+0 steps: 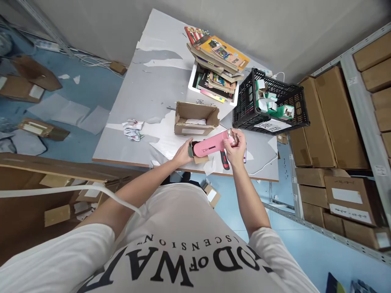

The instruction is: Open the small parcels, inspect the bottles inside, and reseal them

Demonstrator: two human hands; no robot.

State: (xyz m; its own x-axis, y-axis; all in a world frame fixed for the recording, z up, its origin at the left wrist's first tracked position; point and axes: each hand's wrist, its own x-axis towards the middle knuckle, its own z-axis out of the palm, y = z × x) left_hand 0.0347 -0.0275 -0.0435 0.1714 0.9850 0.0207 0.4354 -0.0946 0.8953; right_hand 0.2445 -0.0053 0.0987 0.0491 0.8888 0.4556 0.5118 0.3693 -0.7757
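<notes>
A long pink bottle-shaped thing [209,146] with dark lettering lies across the space between my hands, above the table's front edge. Its right end is shiny and silvery, and my right hand [236,146] is closed around that end. My left hand [184,152] is closed on a small dark green piece [191,149] at the pink thing's left end; whether the two are joined I cannot tell. Beneath them lie a red and black handled tool [225,160] and scraps of paper and cardboard. Just beyond stands an open cardboard box [191,129].
A white bin [214,101] heaped with books stands behind the box. To its right is a black crate [253,119] with green and white boxes. Crumpled paper [133,130] lies on the table [122,148]. Shelves of cartons [340,118] line the right; a large carton [27,162] stands left.
</notes>
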